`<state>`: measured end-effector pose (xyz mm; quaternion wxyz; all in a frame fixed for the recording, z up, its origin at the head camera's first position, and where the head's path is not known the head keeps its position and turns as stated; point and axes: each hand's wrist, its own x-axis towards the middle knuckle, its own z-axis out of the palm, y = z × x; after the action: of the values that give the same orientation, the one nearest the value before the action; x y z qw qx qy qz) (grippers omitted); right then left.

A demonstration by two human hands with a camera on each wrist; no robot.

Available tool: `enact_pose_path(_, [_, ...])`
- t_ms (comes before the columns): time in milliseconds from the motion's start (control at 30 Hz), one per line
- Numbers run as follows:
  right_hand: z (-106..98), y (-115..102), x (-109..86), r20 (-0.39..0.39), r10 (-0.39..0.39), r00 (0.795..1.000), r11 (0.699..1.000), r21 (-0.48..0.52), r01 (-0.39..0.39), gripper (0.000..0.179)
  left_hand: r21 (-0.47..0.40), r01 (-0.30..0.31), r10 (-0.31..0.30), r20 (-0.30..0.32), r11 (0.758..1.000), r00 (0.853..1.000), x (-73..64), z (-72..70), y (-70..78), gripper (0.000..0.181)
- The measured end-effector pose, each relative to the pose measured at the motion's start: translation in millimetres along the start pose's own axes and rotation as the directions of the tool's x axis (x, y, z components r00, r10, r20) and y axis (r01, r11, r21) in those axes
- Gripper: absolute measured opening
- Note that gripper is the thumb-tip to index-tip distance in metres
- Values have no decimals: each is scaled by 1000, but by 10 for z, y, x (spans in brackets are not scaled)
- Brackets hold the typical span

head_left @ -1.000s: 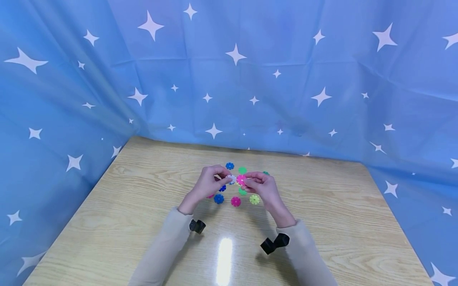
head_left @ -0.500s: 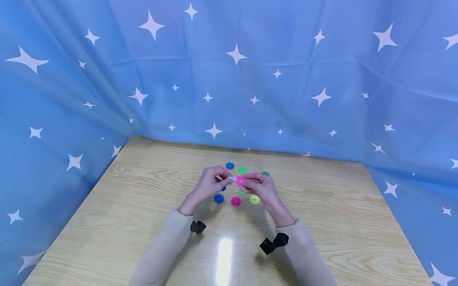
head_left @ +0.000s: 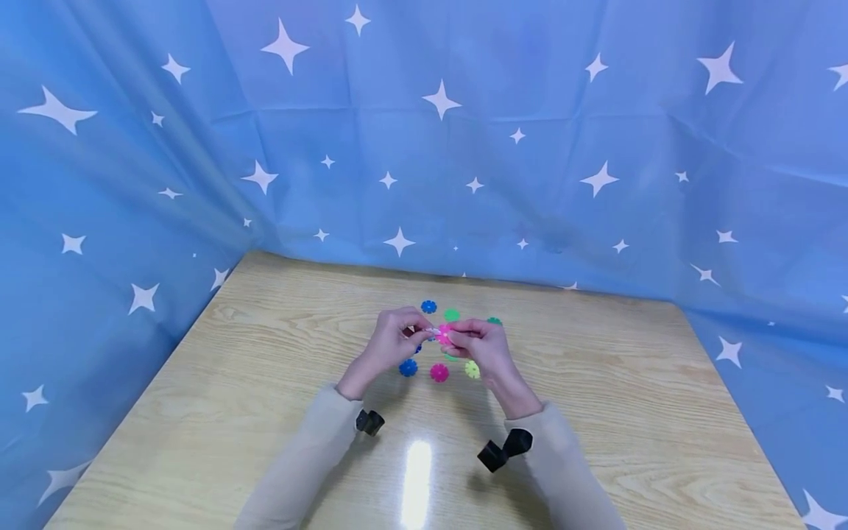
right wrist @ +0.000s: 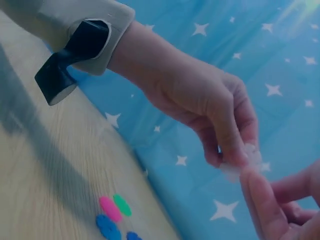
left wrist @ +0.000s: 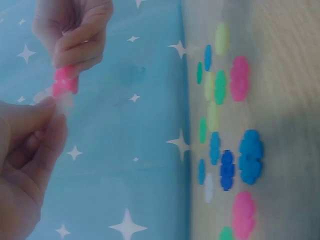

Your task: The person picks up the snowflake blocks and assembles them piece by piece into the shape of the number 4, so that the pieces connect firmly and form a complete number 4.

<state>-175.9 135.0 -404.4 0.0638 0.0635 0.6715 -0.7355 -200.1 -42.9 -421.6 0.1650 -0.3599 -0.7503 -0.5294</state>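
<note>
In the head view my left hand (head_left: 387, 344) pinches a white, notched snowflake disc (head_left: 433, 331) between thumb and fingers, turned nearly edge-on. My right hand (head_left: 482, 350) holds a bright pink snowflake disc (head_left: 443, 335) the same way, facing the camera. The two discs meet between my fingertips, raised above the tabletop. From the left wrist, the pink disc (left wrist: 64, 82) overlaps the white disc (left wrist: 64, 103), which is mostly covered by my left fingers (left wrist: 47, 112). In the right wrist view both hands come together around a pale, washed-out disc (right wrist: 254, 156).
More snowflake discs lie spread on the wooden table (head_left: 278, 383) beneath the hands, including a blue disc (head_left: 408, 367), a magenta disc (head_left: 439, 373), a yellow-green disc (head_left: 472, 369) and a green disc (head_left: 452, 315). A blue star-patterned curtain (head_left: 424, 147) hangs behind the table.
The white disc has turned from facing the camera to nearly edge-on. The pink disc has come left against it, and the hands are slightly closer together.
</note>
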Motion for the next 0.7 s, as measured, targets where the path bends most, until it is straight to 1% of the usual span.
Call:
enact_pose_path(100, [12, -8, 3, 9, 12, 1000, 1000, 25, -12, 22, -25, 28, -28, -17, 999, 999, -8, 7, -19, 3])
enact_pose_path(167, [-13, -25, 14, 30, 18, 999, 999, 26, -19, 23, -19, 39, -40, -14, 999, 999, 8, -1, -17, 4])
enact_pose_path(267, [-91, -50, 38, 75, 3, 997, 1000, 9, -4, 27, 9, 35, -35, -4, 999, 999, 52, -23, 6, 5])
enact_pose_path(333, [-159, -47, 65, 91, -22, 996, 1000, -16, 23, 31, 23, 30, -30, -1, 999, 1000, 71, -33, 6, 5])
enact_pose_path(433, [-253, 8, 103, 88, -58, 994, 992, -105, 67, 36, 17, 38, -38, -21, 999, 999, 61, -46, -21, 5])
enact_pose_path(533, [-348, 120, 140, 86, -67, 994, 975, -206, 84, 32, 19, 45, -44, -39, 999, 998, 40, -63, -48, 5])
enact_pose_path(633, [-431, 257, 162, 97, -72, 993, 943, -317, 99, 30, 23, 55, -54, -50, 998, 997, 31, -85, -65, 5])
enact_pose_path(667, [-454, 301, 169, 99, -78, 992, 931, -350, 108, 29, 22, 57, -56, -53, 998, 997, 30, -91, -69, 5])
enact_pose_path(700, [-474, 341, 175, 100, -85, 991, 912, -394, 118, 28, 23, 58, -57, -56, 998, 997, 30, -97, -72, 5])
